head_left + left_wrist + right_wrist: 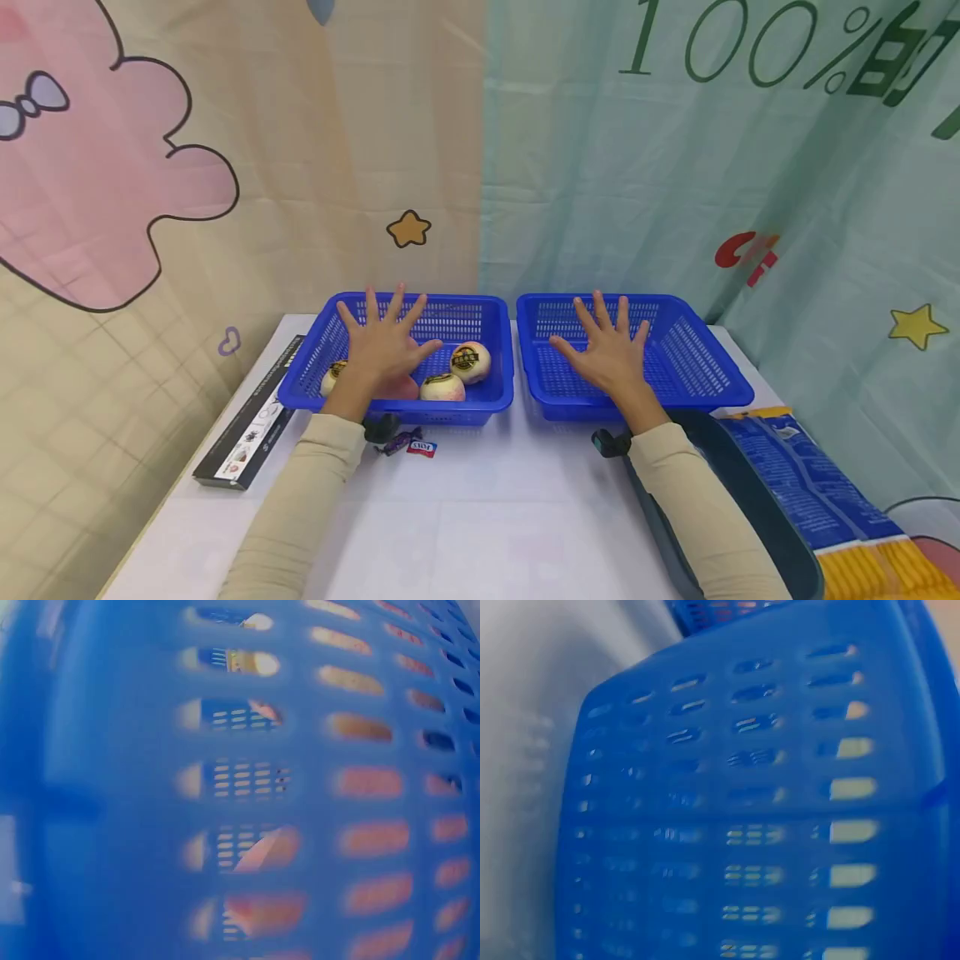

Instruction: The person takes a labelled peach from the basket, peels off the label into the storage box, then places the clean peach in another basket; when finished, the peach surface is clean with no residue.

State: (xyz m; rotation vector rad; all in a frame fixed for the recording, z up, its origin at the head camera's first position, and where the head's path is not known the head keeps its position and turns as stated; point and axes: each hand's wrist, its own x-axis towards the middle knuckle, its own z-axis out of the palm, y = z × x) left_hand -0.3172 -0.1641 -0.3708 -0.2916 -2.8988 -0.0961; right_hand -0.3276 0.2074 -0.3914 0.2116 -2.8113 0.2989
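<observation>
My left hand (384,346), fingers spread, is over the left blue basket (450,410), overlapping its contents in the head view. Inside that basket are round, pale peach-like fruits (470,362) with dark and gold labels, and a pink thing (402,389) partly hidden by the hand. My right hand (611,354) is spread over the right blue basket (686,367), whose slotted floor shows bare. Neither hand grips anything. A slotted basket wall (127,750) fills the left wrist view, with pink showing through its holes. The right wrist view shows the other basket's wall (780,817) close up.
A long black box (251,417) lies left of the baskets. Two small wrapped candies, one purple (401,440) and one red and blue (422,449), lie before the left basket. A dark tray (757,492) sits under the right forearm, beside a blue-and-yellow bag (817,475).
</observation>
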